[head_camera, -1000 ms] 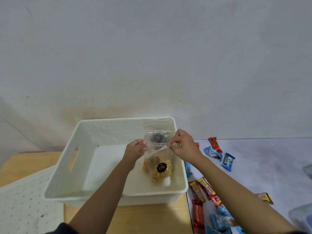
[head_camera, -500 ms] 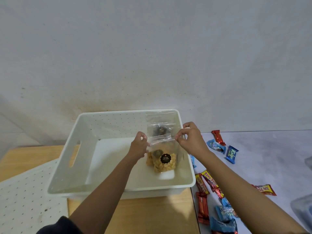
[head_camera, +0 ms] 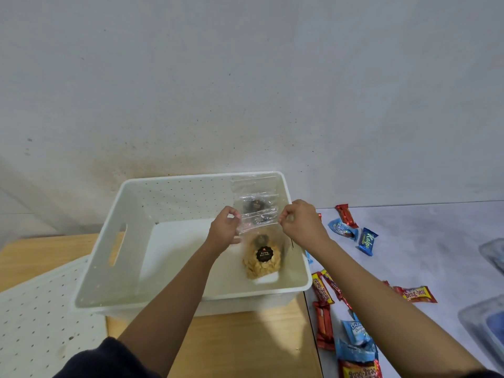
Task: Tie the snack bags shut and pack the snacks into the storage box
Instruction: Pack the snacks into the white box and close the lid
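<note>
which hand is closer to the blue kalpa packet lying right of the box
Right. The right hand pinches the top of the snack bag over the box, just left of the blue packet; the left hand pinches the bag's other corner, farther left.

grey containers (head_camera: pixel 488 331): cut by right edge | rear bag (head_camera: pixel 253 204) contents: unclear
</note>
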Action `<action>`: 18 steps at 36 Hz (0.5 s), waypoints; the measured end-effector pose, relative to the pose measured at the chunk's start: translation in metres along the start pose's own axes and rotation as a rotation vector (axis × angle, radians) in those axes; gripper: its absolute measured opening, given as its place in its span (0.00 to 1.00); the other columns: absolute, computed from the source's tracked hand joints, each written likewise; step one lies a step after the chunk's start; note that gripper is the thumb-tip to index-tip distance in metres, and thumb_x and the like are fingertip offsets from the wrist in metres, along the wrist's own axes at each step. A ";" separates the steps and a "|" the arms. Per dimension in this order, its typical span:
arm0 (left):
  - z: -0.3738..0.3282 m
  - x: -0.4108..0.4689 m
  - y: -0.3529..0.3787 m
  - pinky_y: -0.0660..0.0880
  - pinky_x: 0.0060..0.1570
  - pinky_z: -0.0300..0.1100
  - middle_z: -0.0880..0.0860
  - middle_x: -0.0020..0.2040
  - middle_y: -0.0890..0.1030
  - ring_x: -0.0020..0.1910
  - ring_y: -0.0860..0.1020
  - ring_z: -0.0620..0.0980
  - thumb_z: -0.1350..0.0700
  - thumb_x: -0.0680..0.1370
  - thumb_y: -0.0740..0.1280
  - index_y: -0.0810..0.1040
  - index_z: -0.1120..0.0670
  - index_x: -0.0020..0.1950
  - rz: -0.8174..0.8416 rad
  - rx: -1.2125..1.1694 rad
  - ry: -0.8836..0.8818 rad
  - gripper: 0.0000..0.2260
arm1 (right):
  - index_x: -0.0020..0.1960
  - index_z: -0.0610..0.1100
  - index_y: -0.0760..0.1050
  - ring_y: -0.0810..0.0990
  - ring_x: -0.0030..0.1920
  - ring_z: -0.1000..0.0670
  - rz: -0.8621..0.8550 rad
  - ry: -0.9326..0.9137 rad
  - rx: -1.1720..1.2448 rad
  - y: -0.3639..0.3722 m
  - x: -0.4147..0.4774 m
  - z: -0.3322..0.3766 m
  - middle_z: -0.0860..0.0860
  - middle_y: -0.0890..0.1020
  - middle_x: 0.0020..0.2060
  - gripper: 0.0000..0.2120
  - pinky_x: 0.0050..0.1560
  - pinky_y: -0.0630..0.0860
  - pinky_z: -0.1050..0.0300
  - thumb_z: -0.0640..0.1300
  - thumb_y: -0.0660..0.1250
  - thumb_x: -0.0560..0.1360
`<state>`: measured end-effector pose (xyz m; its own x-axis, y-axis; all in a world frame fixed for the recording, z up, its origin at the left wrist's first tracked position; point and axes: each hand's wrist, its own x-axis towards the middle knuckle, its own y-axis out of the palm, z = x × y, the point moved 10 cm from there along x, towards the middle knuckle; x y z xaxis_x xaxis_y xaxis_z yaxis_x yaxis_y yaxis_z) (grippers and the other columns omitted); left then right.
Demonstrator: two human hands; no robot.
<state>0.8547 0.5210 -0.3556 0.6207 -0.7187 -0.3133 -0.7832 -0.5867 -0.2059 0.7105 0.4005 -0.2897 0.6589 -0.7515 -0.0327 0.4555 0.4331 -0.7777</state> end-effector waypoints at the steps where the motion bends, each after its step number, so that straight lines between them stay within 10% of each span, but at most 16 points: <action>1: -0.003 0.000 -0.003 0.79 0.43 0.49 0.57 0.44 0.76 0.32 0.71 0.47 0.58 0.79 0.60 0.69 0.54 0.45 -0.021 -0.015 0.023 0.04 | 0.41 0.40 0.80 0.73 0.44 0.50 -0.014 0.002 -0.007 -0.001 0.000 0.000 0.45 0.76 0.47 0.05 0.36 0.64 0.64 0.37 0.65 0.72; 10: -0.007 0.004 -0.014 0.76 0.38 0.38 0.64 0.50 0.80 0.41 0.77 0.52 0.58 0.78 0.63 0.72 0.54 0.43 -0.065 -0.003 0.069 0.05 | 0.41 0.36 0.81 0.79 0.37 0.45 -0.005 0.048 -0.103 0.002 0.002 0.005 0.42 0.81 0.41 0.08 0.38 0.77 0.55 0.36 0.63 0.71; 18: -0.020 -0.005 -0.020 0.73 0.50 0.43 0.51 0.43 0.79 0.45 0.77 0.48 0.59 0.77 0.65 0.77 0.54 0.45 -0.099 0.120 0.145 0.02 | 0.43 0.35 0.81 0.77 0.35 0.45 0.018 0.025 -0.086 0.004 0.001 0.005 0.40 0.80 0.44 0.09 0.36 0.73 0.58 0.36 0.61 0.73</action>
<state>0.8683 0.5292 -0.3314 0.6867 -0.7111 -0.1510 -0.7114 -0.6147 -0.3406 0.7159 0.4040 -0.2896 0.6507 -0.7568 -0.0617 0.3900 0.4029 -0.8280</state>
